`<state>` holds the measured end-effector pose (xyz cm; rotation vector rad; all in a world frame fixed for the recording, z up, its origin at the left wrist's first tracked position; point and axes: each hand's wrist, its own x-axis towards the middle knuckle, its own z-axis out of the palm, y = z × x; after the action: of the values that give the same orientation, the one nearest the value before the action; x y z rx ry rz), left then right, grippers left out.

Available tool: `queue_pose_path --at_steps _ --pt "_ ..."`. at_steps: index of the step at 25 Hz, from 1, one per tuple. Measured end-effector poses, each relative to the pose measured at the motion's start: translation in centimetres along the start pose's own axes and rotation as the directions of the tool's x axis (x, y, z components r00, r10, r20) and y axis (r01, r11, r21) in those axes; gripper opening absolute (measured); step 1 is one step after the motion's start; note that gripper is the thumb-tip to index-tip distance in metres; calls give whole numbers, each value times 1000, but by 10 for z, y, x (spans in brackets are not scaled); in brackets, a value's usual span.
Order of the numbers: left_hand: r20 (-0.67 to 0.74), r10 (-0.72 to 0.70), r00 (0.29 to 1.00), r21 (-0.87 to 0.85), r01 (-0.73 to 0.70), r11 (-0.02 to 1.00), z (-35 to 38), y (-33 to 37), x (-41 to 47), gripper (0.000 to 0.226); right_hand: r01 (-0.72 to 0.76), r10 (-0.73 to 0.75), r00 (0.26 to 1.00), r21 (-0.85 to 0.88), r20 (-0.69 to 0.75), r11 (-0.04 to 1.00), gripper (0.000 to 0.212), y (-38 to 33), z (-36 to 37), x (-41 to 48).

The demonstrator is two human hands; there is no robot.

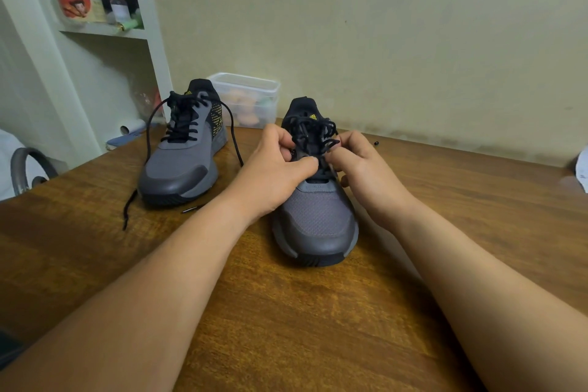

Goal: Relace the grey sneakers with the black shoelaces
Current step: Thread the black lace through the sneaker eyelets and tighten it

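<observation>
- Pinches the black shoelace (315, 137) in both grips: left hand (273, 169) and right hand (362, 169) each clamped, thumb against fingers, on strands over the tongue of the near grey sneaker (318, 226).
- Has that sneaker standing toe toward the camera on the wooden table (318, 328), lace crossings bunched loosely near the top eyelets.
- Leaves the second grey sneaker (181, 169) well apart to the left, laced but untied, its lace ends (129, 210) trailing onto the table.
- Cannot tell which eyelet is in hand: hidden under the fingertips.
- Likely risks: may skip or double an eyelet, working half blind; may pull one side harder and finish with uneven ends; may twist a crossing; may drag the sneaker forward, since neither hand pins it down.
</observation>
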<state>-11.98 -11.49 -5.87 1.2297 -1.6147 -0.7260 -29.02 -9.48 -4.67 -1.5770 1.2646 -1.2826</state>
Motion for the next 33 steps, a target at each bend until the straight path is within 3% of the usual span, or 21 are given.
queue_pose_path --at_steps 4,8,11,19,26,30,33 --pt "5 -2 1000 27 2 1000 -1 3 -2 45 8 -9 1000 -38 -22 999 37 2 5 1" --pt "11 -10 1000 22 10 1000 0 4 -1 41 -35 15 990 -141 -138 989 32 4 9 8" --pt "-32 -31 999 11 31 999 5 5 0 38 -48 28 988 -126 -152 991 28 3 11 8" --pt "-112 71 991 264 -39 964 5 11 -5 40 -65 1 980 -311 -201 948 24 -1 12 7" --pt "-96 73 993 149 -58 987 1 11 -5 33 -50 -8 982 -302 -188 952 22 -5 16 1" --pt "-81 50 995 162 -36 986 0 9 -2 40 -74 9 975 -284 -222 956 28 -3 15 6" --pt "-80 33 996 194 -17 981 1 10 1 43 -65 2 972 -260 -235 963 21 -2 13 8"
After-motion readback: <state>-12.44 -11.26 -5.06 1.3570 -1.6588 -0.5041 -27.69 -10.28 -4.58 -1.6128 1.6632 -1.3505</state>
